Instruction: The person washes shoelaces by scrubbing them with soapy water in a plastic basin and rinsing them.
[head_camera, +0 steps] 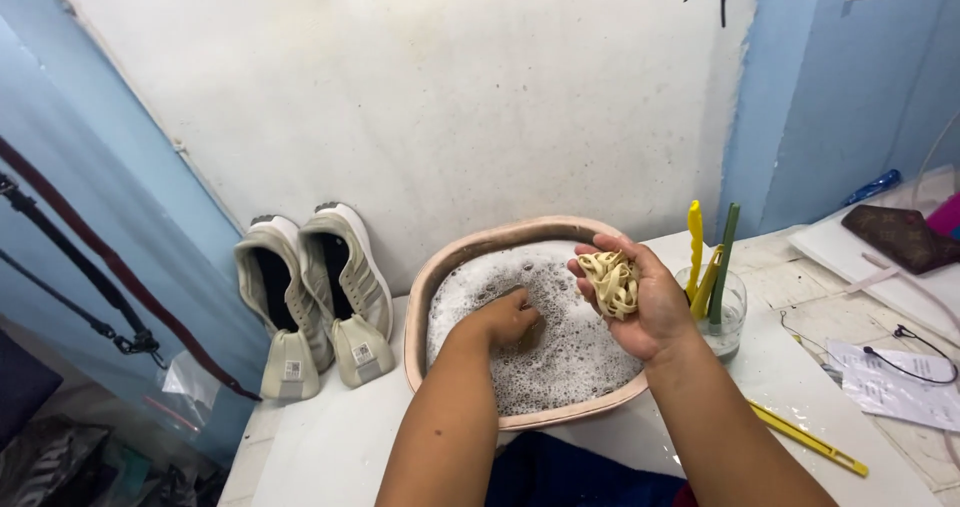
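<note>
Beige-grey fabric sneakers [310, 302], a pair with their tongues pulled out, are leaning toe-up against the rough white wall [430, 87] at the left of a white table [330, 437]. Just beside them, a person's left hand [508, 319] is dipping into the foam of a pinkish-tan oval plastic basin [425, 297] filled with soapy water; the fingers are curling down into the suds, and whether they are gripping anything cannot be told. Over the basin's right rim, the right hand [640, 302] is lifting clear of the water, palm turned inward, fingers closing around a bunched wad of cream-coloured flat shoelaces [611, 283]. To the right, touching distance from that hand, a clear glass jar of water [733, 322] is holding yellow and green plastic-handled brushes [708, 267] upright. A yellow ruler-like strip [808, 437] is lying on the table near the right forearm. Farther right, a brown patterned wallet [900, 235] and white paper sheets [890, 387] with a thin black cord are resting on the tiled counter.
</note>
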